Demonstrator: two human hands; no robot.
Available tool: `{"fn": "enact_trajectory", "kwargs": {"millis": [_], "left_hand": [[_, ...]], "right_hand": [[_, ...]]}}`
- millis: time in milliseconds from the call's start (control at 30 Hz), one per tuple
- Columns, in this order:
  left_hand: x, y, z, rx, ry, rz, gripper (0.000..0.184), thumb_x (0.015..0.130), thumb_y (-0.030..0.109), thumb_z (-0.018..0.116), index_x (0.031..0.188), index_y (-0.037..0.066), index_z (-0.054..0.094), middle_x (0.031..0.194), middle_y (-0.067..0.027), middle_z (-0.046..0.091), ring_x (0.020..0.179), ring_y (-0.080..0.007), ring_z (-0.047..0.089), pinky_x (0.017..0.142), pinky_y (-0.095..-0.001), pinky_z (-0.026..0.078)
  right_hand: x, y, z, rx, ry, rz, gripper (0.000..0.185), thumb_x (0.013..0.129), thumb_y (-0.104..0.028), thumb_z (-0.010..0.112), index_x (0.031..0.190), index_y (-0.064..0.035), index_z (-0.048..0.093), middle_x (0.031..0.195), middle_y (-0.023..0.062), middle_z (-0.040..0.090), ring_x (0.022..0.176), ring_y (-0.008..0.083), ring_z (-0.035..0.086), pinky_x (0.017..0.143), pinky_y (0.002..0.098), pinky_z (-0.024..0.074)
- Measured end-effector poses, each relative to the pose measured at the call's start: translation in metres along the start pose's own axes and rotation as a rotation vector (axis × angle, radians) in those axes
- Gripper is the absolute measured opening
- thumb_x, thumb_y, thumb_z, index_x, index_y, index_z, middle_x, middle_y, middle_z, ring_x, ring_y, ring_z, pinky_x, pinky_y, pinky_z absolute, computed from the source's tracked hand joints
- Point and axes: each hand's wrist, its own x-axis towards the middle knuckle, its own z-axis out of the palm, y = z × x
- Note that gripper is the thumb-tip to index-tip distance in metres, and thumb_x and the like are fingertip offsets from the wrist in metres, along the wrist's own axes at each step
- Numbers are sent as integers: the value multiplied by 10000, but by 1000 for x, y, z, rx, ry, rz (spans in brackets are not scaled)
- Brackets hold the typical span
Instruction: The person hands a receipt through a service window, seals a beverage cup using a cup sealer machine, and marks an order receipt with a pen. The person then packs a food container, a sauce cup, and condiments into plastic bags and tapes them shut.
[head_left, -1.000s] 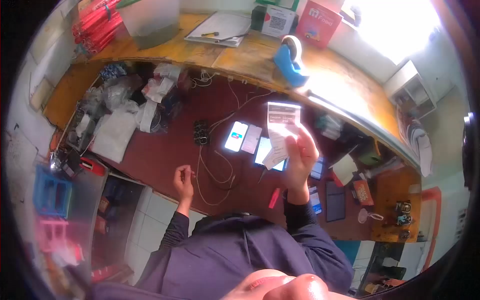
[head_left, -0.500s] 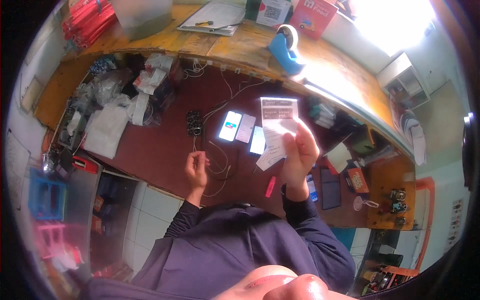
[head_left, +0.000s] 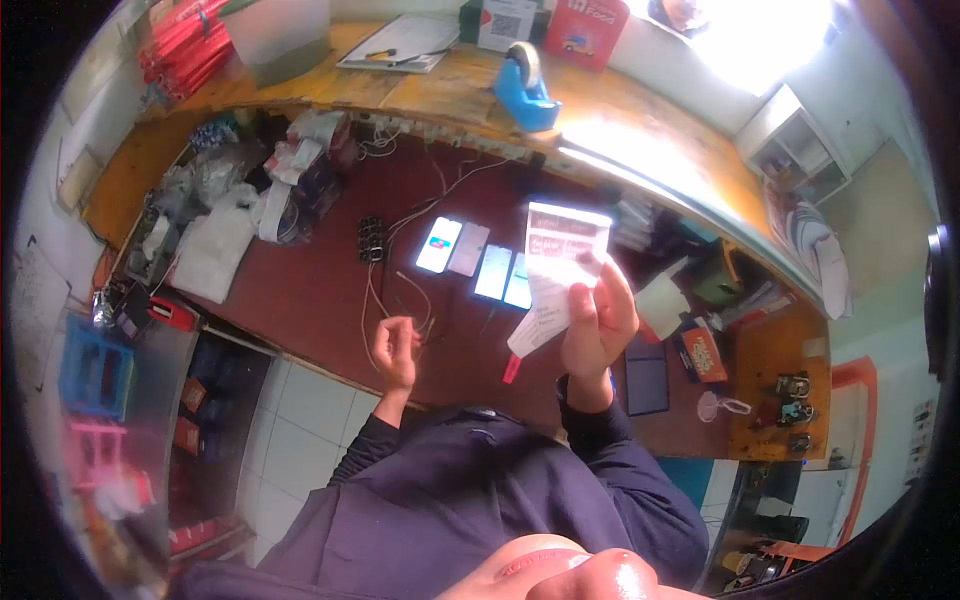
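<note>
A white printed paper slip (head_left: 556,275), its lower part folded at an angle, is pinched between the thumb and fingers of my right hand (head_left: 600,325) above the dark red desk (head_left: 300,305). My left hand (head_left: 396,352) hovers over the desk near the front edge, fingers curled; whether anything is in them is hidden. Close to it lie loose cables (head_left: 412,290). Lit phones lie in a row behind the slip: a white-screened phone (head_left: 439,245), a greyish phone (head_left: 468,249) and a bluish one (head_left: 493,273). A pink-red object (head_left: 513,368) shows just below the slip.
A wooden shelf (head_left: 400,92) runs along the back with a blue tape dispenser (head_left: 526,95), a clipboard (head_left: 400,45) and a red box (head_left: 585,32). Plastic bags (head_left: 215,255) lie at the left. A dark tablet (head_left: 647,380) and an orange box (head_left: 702,353) are at the right.
The view has shifted, so the shelf items appear farther left. The slip stays in my right hand and now faces the camera more broadly. My left hand has moved nearer the cables, fingers still curled.
</note>
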Motion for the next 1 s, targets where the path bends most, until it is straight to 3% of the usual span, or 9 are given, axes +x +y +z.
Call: {"fn": "enact_trajectory", "kwargs": {"millis": [233,467,567,700,733,833,900,933,1000], "left_hand": [[-35,-10,42,-11,-102,-35,124,929,184,562,931,62,579,732,6,569,638,-57,521,577,-215,448],[-77,-41,103,31,-242,-136,128,904,195,606,922,69,590,778,16,586,672,-52,561,587,-205,456],[-96,-66,138,69,-350,-33,122,899,186,611,922,67,599,802,16,591,709,-73,588,618,-219,473],[-113,-92,178,127,-632,-220,178,891,190,613,992,43,614,897,-53,645,784,-133,620,712,-274,496],[-111,-99,183,403,-712,72,253,878,240,617,1034,41,612,942,-118,659,836,-212,641,769,-335,492],[-130,-168,196,361,-798,-51,294,862,291,621,1028,48,613,943,-166,652,871,-284,641,788,-382,479],[-133,-178,199,552,-892,184,248,872,279,614,952,45,603,880,-169,639,819,-275,631,725,-395,474],[-133,-174,199,661,-908,279,231,879,272,610,911,43,594,846,-158,631,784,-254,622,703,-386,469],[-132,-164,201,850,-921,450,224,887,263,605,868,41,584,809,-146,622,747,-232,610,680,-377,463]], "right_hand": [[-10,-17,-63,106,112,-38,411,879,-19,520,1265,89,433,1128,191,580,961,184,584,799,298,481],[-15,-34,-127,77,197,-16,379,865,-40,539,1214,92,472,1045,159,600,902,172,583,763,273,467],[-12,-42,-152,51,201,-37,368,864,-54,549,1197,90,487,1035,152,601,900,170,583,762,272,464],[-4,-36,-181,11,251,-134,317,879,-38,573,1174,69,529,981,168,659,811,142,603,706,275,478],[3,-34,-189,-99,229,-177,285,871,-55,593,1127,59,540,959,161,655,806,147,602,708,277,478],[53,-7,-215,-361,263,-270,186,821,-105,674,902,1,544,853,128,609,769,192,584,700,297,472],[129,18,-224,-508,225,-583,183,768,-69,671,878,-7,539,862,133,569,760,261,559,682,329,462],[172,24,-231,-698,168,-809,184,733,-54,672,877,-22,563,922,130,545,849,264,538,694,333,450],[237,63,-233,-794,210,-752,153,706,-51,676,839,-111,629,987,95,475,918,248,493,700,348,425]]}}
